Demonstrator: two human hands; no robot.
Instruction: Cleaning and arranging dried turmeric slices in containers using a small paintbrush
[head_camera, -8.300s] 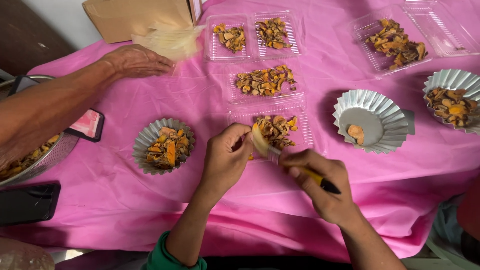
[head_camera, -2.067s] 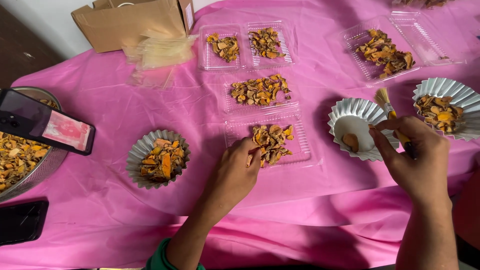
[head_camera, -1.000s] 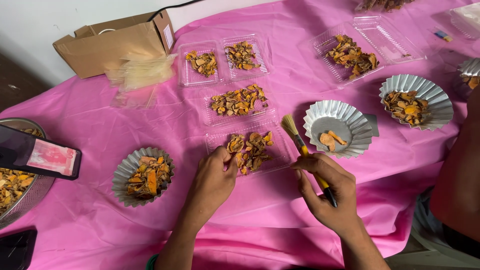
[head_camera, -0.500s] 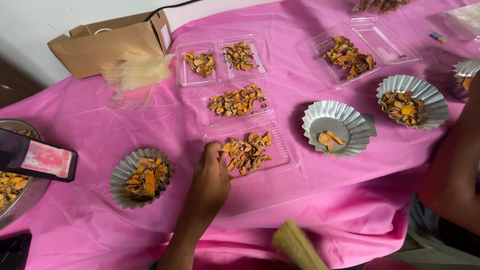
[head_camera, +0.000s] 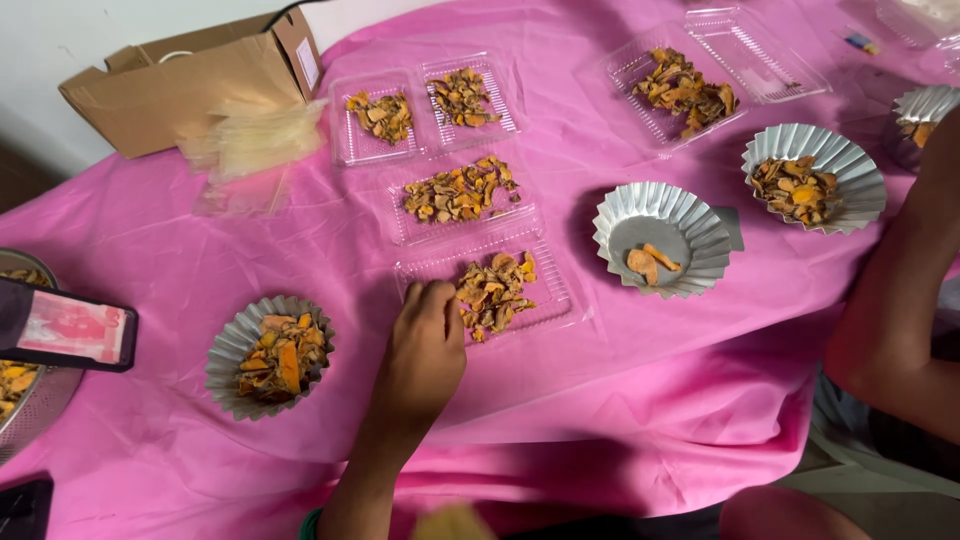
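dried orange-brown chips (head_camera: 497, 293) fill a ribbed clear plastic tray (head_camera: 553, 300) under left fingers (head_camera: 437, 297).

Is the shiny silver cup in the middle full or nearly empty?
Nearly empty. The fluted foil cup holds only a couple of orange pieces; most of its bottom is bare.

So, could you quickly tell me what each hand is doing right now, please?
Left hand: resting at the clear tray of dried slices, fingers curled; whether it grips anything cannot be told.
Right hand: not in view.

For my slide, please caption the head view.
Left hand reaches into a clear tray of dried orange slices on pink cloth.
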